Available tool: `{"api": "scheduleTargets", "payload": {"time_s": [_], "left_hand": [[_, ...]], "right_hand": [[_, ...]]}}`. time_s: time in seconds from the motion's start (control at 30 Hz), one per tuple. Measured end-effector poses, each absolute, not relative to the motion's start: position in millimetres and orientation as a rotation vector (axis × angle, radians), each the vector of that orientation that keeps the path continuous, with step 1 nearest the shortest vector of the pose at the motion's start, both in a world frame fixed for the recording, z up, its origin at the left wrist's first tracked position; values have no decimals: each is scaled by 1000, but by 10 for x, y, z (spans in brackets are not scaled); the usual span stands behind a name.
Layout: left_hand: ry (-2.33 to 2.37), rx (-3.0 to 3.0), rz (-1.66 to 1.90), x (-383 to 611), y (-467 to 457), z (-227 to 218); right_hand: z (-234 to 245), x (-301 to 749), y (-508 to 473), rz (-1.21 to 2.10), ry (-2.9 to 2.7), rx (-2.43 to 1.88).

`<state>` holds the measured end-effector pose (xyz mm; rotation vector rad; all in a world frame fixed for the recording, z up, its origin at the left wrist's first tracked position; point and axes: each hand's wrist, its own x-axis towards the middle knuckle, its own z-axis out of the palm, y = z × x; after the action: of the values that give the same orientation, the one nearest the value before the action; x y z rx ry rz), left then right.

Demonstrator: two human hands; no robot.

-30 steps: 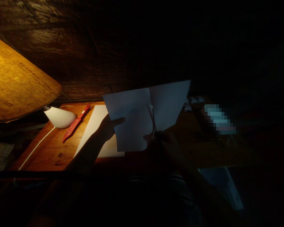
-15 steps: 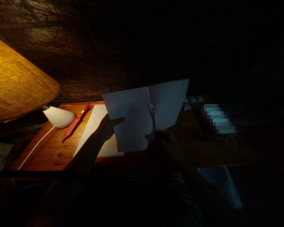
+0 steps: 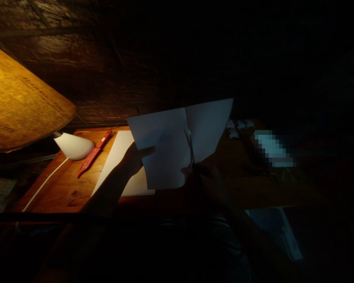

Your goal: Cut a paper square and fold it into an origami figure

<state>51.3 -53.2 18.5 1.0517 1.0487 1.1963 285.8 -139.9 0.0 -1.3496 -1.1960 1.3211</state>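
A white sheet of paper (image 3: 165,145) is held up over the wooden table (image 3: 61,184) in very dim light. My left hand (image 3: 132,159) pinches its left lower edge, thumb across the front. My right hand (image 3: 208,182), a dark shape below the sheet, is closed on a pair of scissors (image 3: 190,147) whose blades run up a cut in the middle of the paper. The right part of the sheet (image 3: 209,127) stands apart from the left along that cut.
A lit lamp with an orange shade (image 3: 20,106) and white base (image 3: 73,145) stands at the left. Beside it lie a red knife (image 3: 94,153) and another white sheet (image 3: 120,165). Paper scraps (image 3: 238,125) lie at the far right of the table.
The scissors' blades have crept slightly further up the cut. The sheet has shifted a little to the left; both hands stay almost where they were.
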Motion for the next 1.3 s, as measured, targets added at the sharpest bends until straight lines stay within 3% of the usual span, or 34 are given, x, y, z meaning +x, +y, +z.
{"api": "scheduleTargets", "payload": {"time_s": [1.3], "left_hand": [[1057, 1058, 1209, 498, -522, 168]], "right_hand": [[27, 2873, -1384, 1304, -1216, -1326]]}}
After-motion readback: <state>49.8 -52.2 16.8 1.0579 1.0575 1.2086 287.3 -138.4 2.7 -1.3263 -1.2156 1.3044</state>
